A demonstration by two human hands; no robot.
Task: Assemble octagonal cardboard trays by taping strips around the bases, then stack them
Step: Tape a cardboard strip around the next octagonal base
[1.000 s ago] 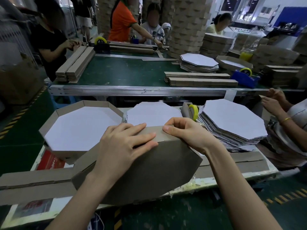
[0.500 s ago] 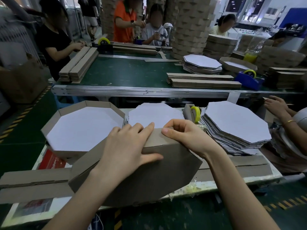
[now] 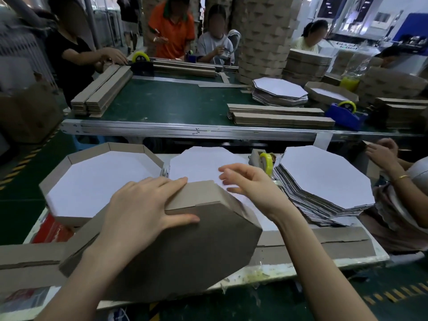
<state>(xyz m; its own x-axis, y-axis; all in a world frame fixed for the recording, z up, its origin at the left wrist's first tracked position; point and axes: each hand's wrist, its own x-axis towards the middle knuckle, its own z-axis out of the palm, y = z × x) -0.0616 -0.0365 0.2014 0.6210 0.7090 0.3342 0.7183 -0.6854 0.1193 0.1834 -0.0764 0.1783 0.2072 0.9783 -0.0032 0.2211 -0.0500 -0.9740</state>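
Note:
A brown octagonal tray (image 3: 185, 256) stands tilted on its edge at the near side of the white work table, its underside toward me. My left hand (image 3: 143, 209) lies over its top rim, fingers straight along the strip and thumb pressed on the brown base. My right hand (image 3: 247, 184) hovers just right of the rim, fingers loosely spread, blurred, holding nothing. A finished tray (image 3: 97, 181) with a white inside lies flat at the left. A stack of white octagonal bases (image 3: 324, 181) sits at the right, another base (image 3: 201, 163) behind the tilted tray.
A yellow tape roll on its dispenser (image 3: 266, 162) stands between the base piles. Long cardboard strips (image 3: 324, 242) lie along the table's near edge. Another person's hands (image 3: 382, 151) work at the right. The green conveyor (image 3: 173, 105) behind carries strips, bases and a blue dispenser (image 3: 345, 114).
My right hand has let go of the tray's top rim and lifted toward the right. My left hand has slid right along the rim, still pressing the strip.

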